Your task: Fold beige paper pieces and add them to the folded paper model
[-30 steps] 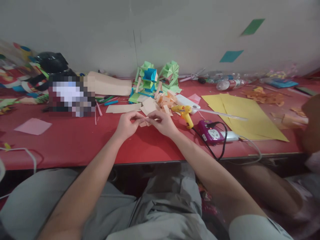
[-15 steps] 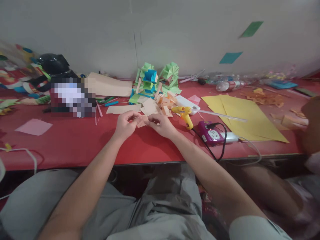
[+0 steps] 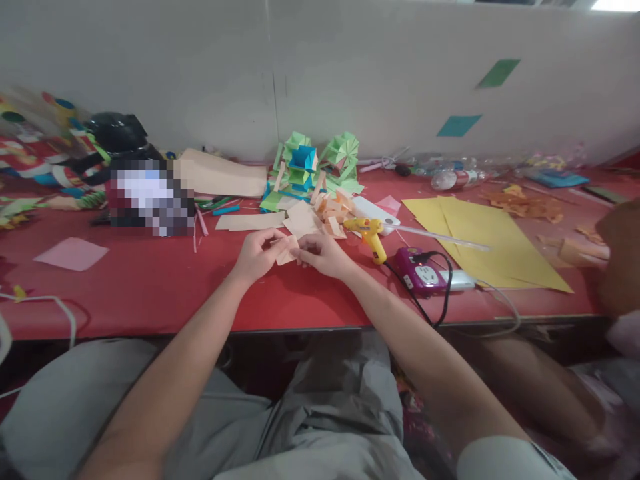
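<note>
A small piece of pale peach paper (image 3: 287, 255) with crease lines is held between my hands above the red table. My left hand (image 3: 259, 255) pinches its left side, thumb on top. My right hand (image 3: 323, 255) pinches the right edge between thumb and fingers. Just beyond lie cream paper strips (image 3: 250, 221) and a heap of folded orange-peach paper pieces (image 3: 336, 208). To the right of my right hand a yellow hot glue gun (image 3: 369, 235) rests with a clear glue stick in its back.
Green and blue folded paper shapes (image 3: 304, 167) stand near the wall. A purple power socket (image 3: 423, 273) with cables sits right, beside yellow sheets (image 3: 493, 240). Pink paper (image 3: 71, 254) lies left, near a blurred-out screen (image 3: 150, 197). Another person's arm (image 3: 620, 253) is at the far right.
The peach paper has turned a little in my fingers and shows more of its face. Both hands stay near the same place; the camera view has tilted up slightly.
</note>
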Tool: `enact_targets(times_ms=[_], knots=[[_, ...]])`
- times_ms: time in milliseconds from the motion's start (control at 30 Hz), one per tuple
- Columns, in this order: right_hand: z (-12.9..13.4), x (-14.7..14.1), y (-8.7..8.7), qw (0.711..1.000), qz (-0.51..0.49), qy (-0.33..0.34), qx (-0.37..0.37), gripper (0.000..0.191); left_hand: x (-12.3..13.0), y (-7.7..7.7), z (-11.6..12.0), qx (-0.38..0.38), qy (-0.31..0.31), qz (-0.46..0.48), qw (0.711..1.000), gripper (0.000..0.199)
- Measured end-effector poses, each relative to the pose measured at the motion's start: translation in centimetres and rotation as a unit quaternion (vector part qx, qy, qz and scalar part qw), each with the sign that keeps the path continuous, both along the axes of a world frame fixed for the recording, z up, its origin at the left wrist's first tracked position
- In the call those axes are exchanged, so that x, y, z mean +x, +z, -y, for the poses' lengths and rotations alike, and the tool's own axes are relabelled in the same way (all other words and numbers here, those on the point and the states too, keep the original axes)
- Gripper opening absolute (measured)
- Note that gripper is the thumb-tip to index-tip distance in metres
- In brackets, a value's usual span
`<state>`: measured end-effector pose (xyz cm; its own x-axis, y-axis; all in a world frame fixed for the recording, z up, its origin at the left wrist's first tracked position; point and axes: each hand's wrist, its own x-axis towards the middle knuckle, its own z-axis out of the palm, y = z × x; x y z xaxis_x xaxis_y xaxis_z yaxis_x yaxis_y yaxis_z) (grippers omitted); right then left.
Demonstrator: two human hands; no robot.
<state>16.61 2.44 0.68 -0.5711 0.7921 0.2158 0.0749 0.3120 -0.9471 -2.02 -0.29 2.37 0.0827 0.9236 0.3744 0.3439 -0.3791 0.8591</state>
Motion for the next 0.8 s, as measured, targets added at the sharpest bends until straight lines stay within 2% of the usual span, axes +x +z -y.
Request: enact_targets(times_ms=[133, 300, 433, 633, 733, 800], knots=[[0.1, 0.0, 0.2, 0.997, 0.013, 0.035, -0.06, 0.039, -0.1, -0.2, -0.3, -0.008, 0.019, 0.027, 0.999, 0.022], [0.0, 0.1, 0.2, 0.995, 0.013, 0.028, -0.09, 0.031, -0.1, -0.5, -0.8, -0.025, -0.011, 0.056, 0.998, 0.026], [-0.2, 0.2, 0.0, 0.997, 0.012, 0.018, -0.073, 0.033, -0.3, -0.9, -1.1, -0.06, -0.027, 0.072, 0.995, 0.03], [-0.1, 0.0, -0.4, 0.999, 0.015, -0.028, -0.018, 0.037, -0.4, -1.0, -1.2, -0.06, -0.007, 0.095, 0.994, 0.028], [-0.2, -0.1, -0.5, 0.999, 0.015, -0.032, -0.022, 0.038, -0.3, -1.1, -1.4, -0.066, 0.006, 0.122, 0.99, 0.028], [-0.4, 0.0, -0.3, 0.996, -0.019, -0.082, -0.035, 0.04, -0.4, -1.2, -1.5, -0.076, 0.02, 0.15, 0.985, 0.031]])
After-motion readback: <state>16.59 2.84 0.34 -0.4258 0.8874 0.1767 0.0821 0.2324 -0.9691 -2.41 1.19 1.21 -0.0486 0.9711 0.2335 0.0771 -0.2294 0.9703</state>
